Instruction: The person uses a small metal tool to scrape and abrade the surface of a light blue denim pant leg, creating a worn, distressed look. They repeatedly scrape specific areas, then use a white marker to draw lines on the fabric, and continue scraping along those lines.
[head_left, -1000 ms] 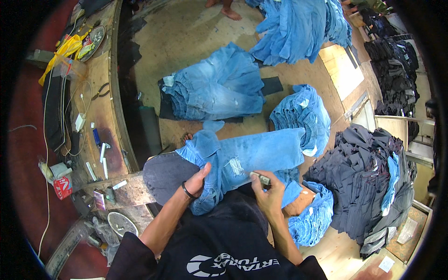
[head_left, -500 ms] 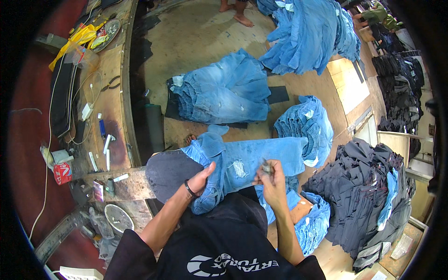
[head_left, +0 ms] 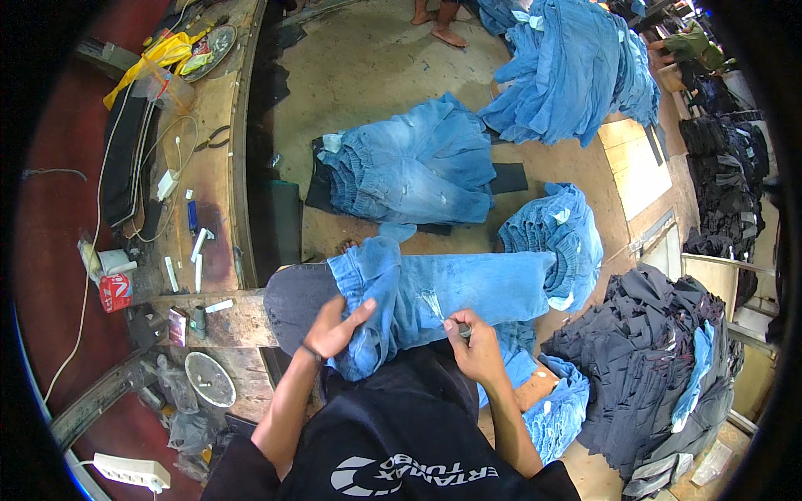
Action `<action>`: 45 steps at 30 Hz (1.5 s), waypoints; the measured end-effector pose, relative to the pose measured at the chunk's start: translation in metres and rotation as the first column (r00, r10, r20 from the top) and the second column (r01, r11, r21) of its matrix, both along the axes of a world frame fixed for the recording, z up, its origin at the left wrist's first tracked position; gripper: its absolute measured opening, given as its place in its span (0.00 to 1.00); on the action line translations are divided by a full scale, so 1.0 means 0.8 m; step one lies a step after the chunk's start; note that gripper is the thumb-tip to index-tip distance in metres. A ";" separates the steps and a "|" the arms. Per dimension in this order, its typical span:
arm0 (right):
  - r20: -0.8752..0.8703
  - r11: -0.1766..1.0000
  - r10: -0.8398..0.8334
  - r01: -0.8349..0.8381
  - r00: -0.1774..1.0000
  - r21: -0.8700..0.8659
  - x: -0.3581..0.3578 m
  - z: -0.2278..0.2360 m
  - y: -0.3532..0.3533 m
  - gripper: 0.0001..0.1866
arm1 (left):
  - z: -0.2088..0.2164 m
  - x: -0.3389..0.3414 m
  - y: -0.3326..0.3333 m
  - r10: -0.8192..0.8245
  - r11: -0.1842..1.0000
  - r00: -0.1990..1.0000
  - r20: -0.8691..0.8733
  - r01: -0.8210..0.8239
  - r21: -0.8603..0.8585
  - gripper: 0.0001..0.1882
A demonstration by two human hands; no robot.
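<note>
Light blue jeans (head_left: 493, 280) lie over a dark, round-ended board (head_left: 292, 305) in front of me, with one leg stretched flat to the right. The rest is bunched near the board's left end. On the flat leg is a pale, frayed patch (head_left: 431, 302). My left hand (head_left: 334, 328) rests against the bunched denim, fingers and thumb apart. Closed just below and right of the frayed patch, my right hand (head_left: 478, 346) grips a small grey cylindrical tool (head_left: 464, 331). Its exact kind is mostly hidden by my fingers.
Stacked blue jeans (head_left: 409, 159) lie on the floor ahead, with a folded pile (head_left: 555, 242) beside the board. Dark garments (head_left: 643, 359) heap at right. A wooden bench (head_left: 213, 184) at left carries pliers (head_left: 214, 139) and white sticks (head_left: 199, 271). Another person's feet (head_left: 449, 35) show at the top.
My right hand has moved slightly down and left, nearer the frayed patch. My left hand has shifted left and lower, its fingers spreading. The whole view has tilted slightly.
</note>
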State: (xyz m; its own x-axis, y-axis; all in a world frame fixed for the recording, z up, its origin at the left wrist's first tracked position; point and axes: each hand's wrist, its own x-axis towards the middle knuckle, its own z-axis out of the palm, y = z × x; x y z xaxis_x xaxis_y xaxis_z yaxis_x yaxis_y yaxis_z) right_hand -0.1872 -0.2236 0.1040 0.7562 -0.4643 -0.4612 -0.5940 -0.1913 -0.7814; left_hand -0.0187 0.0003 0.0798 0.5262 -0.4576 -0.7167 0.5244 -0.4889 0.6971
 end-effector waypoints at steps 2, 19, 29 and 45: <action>0.004 0.997 -0.056 0.055 0.998 0.059 -0.006 -0.007 0.000 0.10 | 0.042 -0.010 0.002 -0.028 0.981 0.819 0.572 -0.088 0.174 0.33; 0.165 0.964 -0.206 0.171 0.965 0.203 -0.007 -0.001 -0.005 0.09 | 0.014 -0.052 -0.102 -0.270 0.840 0.081 0.960 0.507 0.193 0.12; 0.046 0.974 0.067 -0.075 0.997 0.214 -0.036 0.002 -0.004 0.14 | 0.009 -0.065 -0.081 -0.267 0.848 0.094 0.959 0.495 0.188 0.13; 0.025 0.944 0.112 -0.114 0.993 0.309 -0.031 -0.011 0.017 0.14 | 0.027 -0.049 -0.063 -0.281 0.892 0.265 0.922 0.428 0.149 0.05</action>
